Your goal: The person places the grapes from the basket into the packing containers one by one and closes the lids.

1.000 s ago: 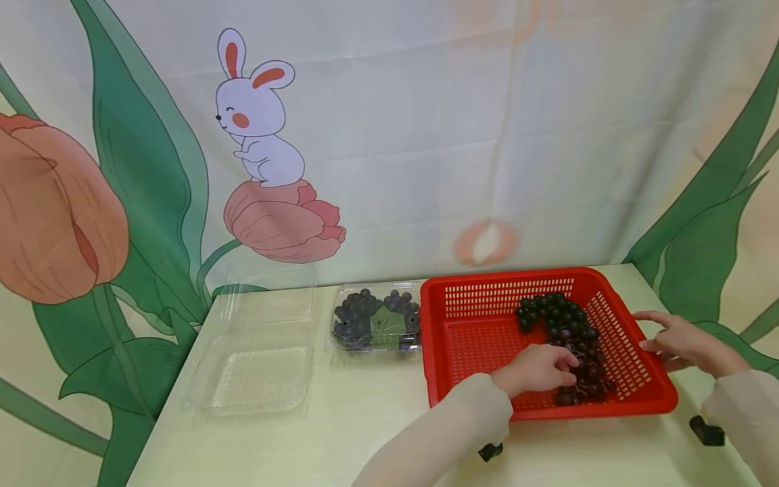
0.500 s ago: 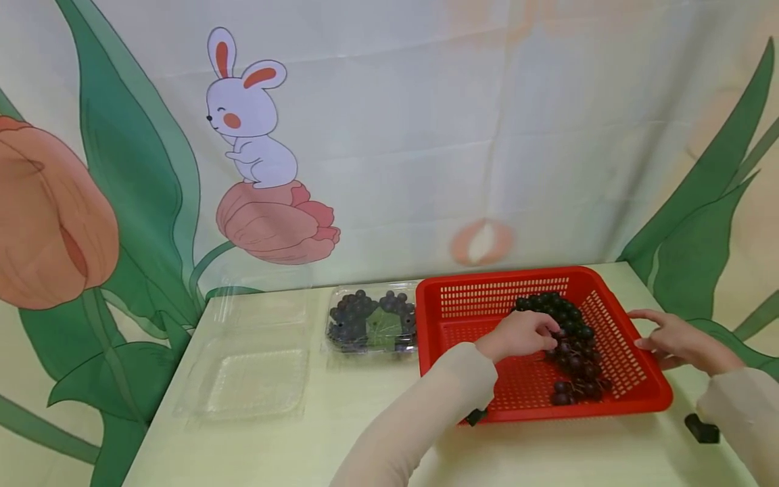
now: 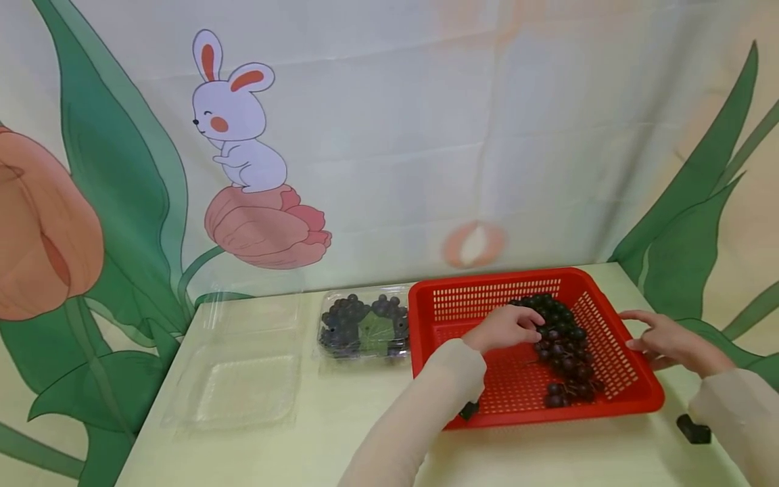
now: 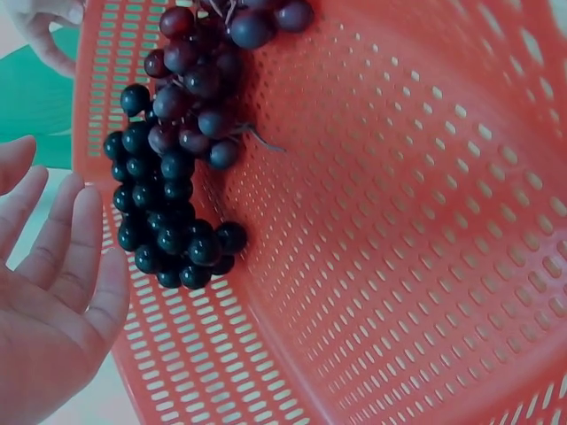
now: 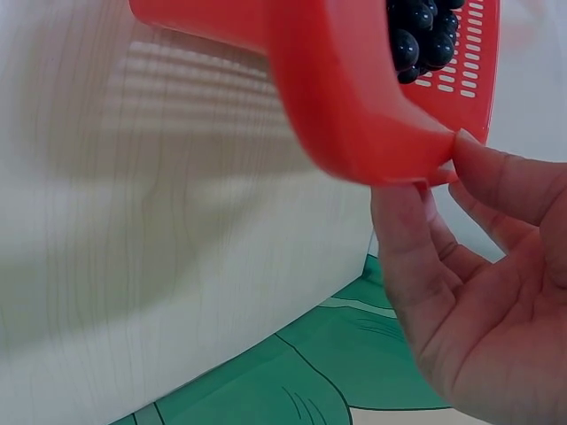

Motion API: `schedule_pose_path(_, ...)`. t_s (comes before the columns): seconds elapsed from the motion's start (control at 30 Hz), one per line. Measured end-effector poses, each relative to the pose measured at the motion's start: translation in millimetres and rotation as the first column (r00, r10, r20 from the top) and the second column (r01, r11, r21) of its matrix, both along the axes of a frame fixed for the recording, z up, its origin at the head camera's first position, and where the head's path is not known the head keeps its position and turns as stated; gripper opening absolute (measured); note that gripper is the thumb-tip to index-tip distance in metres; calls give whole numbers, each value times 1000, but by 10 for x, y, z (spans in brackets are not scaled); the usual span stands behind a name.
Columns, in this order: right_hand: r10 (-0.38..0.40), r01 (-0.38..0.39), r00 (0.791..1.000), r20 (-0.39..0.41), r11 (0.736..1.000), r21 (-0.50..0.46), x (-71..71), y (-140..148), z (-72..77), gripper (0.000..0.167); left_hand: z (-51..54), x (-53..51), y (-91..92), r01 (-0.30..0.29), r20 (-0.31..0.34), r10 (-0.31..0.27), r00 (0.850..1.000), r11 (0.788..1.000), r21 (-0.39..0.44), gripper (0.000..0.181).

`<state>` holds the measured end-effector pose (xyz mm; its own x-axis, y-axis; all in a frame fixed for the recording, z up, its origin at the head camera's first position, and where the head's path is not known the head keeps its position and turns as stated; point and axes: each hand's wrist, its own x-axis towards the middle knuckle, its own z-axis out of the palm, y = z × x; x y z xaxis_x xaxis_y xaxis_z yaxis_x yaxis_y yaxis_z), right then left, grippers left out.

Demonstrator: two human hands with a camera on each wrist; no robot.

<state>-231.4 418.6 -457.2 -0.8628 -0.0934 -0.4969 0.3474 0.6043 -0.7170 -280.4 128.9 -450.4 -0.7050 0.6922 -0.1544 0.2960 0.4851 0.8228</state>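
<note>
A red plastic basket (image 3: 493,379) with slotted walls stands on the right of the table. Dark grapes (image 3: 566,348) lie along its right side, nearly black at the back and purple-red in front, with thin stems. Over the basket, my left hand (image 3: 505,328) is beside the grapes; in the left wrist view this left hand (image 4: 62,301) has loosely spread fingers and holds nothing. My right hand (image 3: 675,341) is at the basket's right edge. In the right wrist view, the right hand (image 5: 487,283) pinches the rim between thumb and fingers.
Left of the basket, close against it, stands a transparent lidded box (image 3: 365,328) with dark grapes and a green leaf shape. Farther left lies an opened transparent plastic box (image 3: 249,385). A printed cloth (image 3: 377,169) hangs behind the table (image 3: 341,433).
My left hand has lifted from the grapes at the front and moved back and left, over the rear grapes. The right hand stays at the rim. The head view has shifted slightly.
</note>
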Motion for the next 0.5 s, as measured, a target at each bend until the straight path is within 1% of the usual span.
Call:
schedule_pose_path(0.13,-9,9,1000,-6,1000,1,-3,-2,8,65,-6,-47,5,-6,6,6,1000,1000,-2,27)
schedule_pose_path(0.37,-16,16,1000,-17,1000,3,23,-12,17,65,-75,-96,32,-8,2,8,1000,1000,-27,28)
schedule_pose_path(0.5,-24,24,999,-22,1000,4,10,-17,19,64,-94,-118,54,-10,5,10,1000,999,-45,30)
